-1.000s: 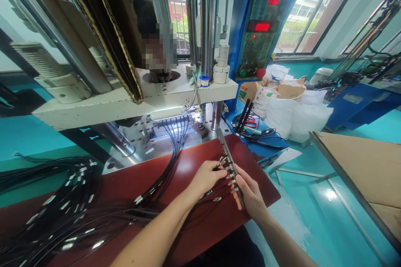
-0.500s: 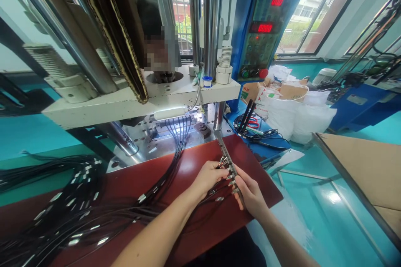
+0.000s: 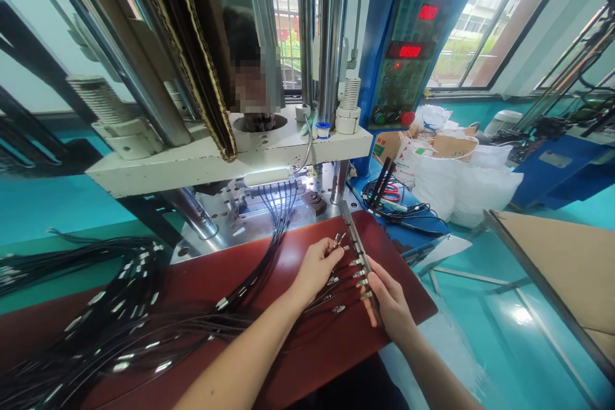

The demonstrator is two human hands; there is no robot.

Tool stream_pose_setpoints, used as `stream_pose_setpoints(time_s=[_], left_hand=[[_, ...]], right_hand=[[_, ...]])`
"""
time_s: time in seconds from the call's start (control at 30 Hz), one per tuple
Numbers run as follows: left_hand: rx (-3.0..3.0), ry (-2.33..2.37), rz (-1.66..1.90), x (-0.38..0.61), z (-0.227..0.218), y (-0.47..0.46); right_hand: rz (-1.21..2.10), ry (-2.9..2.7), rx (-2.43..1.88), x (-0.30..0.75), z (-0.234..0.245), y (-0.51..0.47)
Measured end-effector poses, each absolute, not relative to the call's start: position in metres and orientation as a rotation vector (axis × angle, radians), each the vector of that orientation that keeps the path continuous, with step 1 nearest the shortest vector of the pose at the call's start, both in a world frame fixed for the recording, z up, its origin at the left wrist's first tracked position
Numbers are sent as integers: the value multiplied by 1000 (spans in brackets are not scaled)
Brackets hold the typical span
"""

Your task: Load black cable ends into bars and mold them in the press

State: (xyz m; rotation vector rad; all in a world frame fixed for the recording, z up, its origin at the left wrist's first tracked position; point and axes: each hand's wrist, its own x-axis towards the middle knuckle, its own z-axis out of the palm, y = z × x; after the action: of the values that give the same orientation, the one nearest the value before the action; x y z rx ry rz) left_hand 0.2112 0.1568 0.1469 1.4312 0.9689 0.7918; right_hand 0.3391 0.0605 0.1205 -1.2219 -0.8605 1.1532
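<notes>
My right hand (image 3: 388, 295) is closed round the near end of a narrow metal bar (image 3: 355, 237), which slants over the reddish-brown board. Several black cables with metal plugs (image 3: 360, 273) sit along the bar's left side near my fingers. Just left of the bar, my left hand (image 3: 321, 266) pinches a few cable ends (image 3: 339, 241) with metal tips, held apart from the bar. One loose cable plug (image 3: 339, 309) lies on the board (image 3: 288, 262) below my left hand.
A press with a white plate (image 3: 230, 160) stands ahead, cables hanging from a white bar (image 3: 266, 177) under it. Bundled black cables (image 3: 129, 282) cover the board's left. Red-handled scissors (image 3: 391, 192) lie on the blue ledge. White sacks (image 3: 435, 179) and a cardboard-topped table (image 3: 557, 269) are at right.
My left hand has drawn slightly up and away from the bar with the cable ends in its fingers. My right hand still holds the bar. The view has shifted a little.
</notes>
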Motion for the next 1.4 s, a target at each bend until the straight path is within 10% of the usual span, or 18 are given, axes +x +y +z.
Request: stream_pose_setpoints(time_s=[1.4], left_hand=[[1264,949,519,202,155,173]], right_hand=[[1246,-1096,-1286,348,117,66]])
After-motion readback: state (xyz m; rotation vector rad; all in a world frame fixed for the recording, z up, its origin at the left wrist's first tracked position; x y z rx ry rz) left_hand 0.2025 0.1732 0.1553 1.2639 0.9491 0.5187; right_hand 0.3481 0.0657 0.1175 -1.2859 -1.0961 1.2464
